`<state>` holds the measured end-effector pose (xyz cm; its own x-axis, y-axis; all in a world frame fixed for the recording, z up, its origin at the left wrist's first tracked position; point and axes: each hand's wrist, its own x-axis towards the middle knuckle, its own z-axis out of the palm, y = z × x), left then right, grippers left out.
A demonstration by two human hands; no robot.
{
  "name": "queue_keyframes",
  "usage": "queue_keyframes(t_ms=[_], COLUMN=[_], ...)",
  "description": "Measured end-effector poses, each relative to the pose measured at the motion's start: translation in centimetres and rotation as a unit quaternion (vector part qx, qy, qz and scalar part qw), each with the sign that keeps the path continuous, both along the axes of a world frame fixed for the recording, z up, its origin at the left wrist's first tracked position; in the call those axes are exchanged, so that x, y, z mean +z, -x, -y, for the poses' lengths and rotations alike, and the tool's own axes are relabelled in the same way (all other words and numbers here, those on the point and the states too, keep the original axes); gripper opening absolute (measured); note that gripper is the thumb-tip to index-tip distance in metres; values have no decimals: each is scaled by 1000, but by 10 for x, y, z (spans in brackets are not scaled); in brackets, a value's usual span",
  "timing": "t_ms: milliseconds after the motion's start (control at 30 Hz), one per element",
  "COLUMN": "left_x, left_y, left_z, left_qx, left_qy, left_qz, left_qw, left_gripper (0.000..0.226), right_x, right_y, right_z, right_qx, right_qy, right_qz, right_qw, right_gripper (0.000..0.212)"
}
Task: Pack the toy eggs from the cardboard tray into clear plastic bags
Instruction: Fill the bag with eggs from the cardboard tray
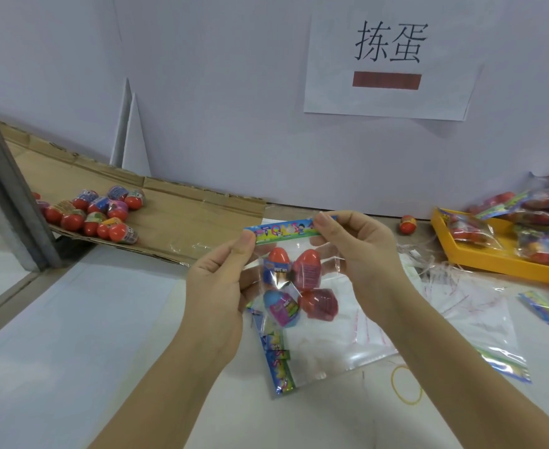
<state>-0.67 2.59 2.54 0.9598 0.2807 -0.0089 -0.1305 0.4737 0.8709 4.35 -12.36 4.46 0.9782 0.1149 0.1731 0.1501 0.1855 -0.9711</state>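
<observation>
I hold a clear plastic bag (325, 254) upright above the table, with several toy eggs (310, 270) inside it, red and blue ones. Its colourful printed header strip (283, 231) runs across the top. My left hand (221, 286) pinches the strip's left end and my right hand (360, 247) pinches its right end. At the far left, a heap of loose toy eggs (98, 213) lies on the flat cardboard tray (182, 222). A stack of empty clear bags (325, 345) with printed strips lies on the table under my hands.
A yellow tray (493, 260) at the right holds filled bags (542, 218). One stray egg (408, 224) sits by the wall. A yellow rubber band (406, 385) and more empty bags (480, 306) lie at the right. A white partition with a paper sign (389, 59) stands behind.
</observation>
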Motion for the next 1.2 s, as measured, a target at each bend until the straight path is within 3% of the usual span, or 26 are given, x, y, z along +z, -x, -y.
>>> queue_keyframes(t_ms=[100, 167, 233, 300, 433, 567, 633, 700, 733, 800, 867, 933, 1000, 1067, 1133, 1200], left_x=[2, 3, 3, 3, 2, -4, -6, -10, -10, -9, -5, -1, 2, 7, 10, 10], left_y=[0, -1, -2, -4, -6, -5, -5, -5, -2, 4, 9, 8, 5, 4, 3, 3], left_z=[-1, -5, -10, -13, -14, -13, -11, -6, -2, 8, 16, 13, 6, 1, -2, -3], left_qx=[14, 27, 38, 31, -20, -76, -48, 19, 44, 6, -56, -29, -14, -26, -45, -71], left_qy=[23, 49, 69, 69, -4, -41, -18, -81, -122, -138, -82, -11, 49, 60, 45, 34], left_qz=[5, 11, 16, 18, -21, -46, -48, -41, -24, 38, 93, 97, 101, 102, 102, 98], left_qw=[1000, 998, 997, 997, 1000, 995, 998, 996, 991, 990, 991, 995, 994, 993, 993, 992], left_gripper=[21, 28, 27, 19, 27, 37, 47, 61, 62, 52, 44, 41, 31, 27, 23, 18], right_x=[2, 5, 5, 4, 2, 6, 6, 3, 1, -5, -12, -14, -12, -10, -6, 0], right_y=[-1, 0, 1, 2, -2, 0, 2, 7, 10, 18, 26, 30, 32, 33, 31, 26], right_z=[1, 6, 10, 11, 10, 10, 5, 0, -3, -9, -17, -20, -20, -18, -18, -17], right_qx=[56, 123, 188, 208, 151, 105, 78, -16, -79, -141, -124, -67, -48, -105, -156, -141], right_qy=[20, 111, 175, 144, 38, -7, -20, 34, 97, 234, 330, 352, 308, 237, 162, 106], right_qz=[-21, -51, -46, -31, -36, -26, -1, 83, 150, 294, 413, 479, 489, 452, 354, 234], right_qw=[998, 985, 965, 967, 987, 994, 997, 996, 981, 916, 840, 801, 815, 854, 908, 956], right_gripper=[45, 66, 53, 35, 25, 29, 25, 18, 22, 26, 33, 39, 42, 43, 48, 51])
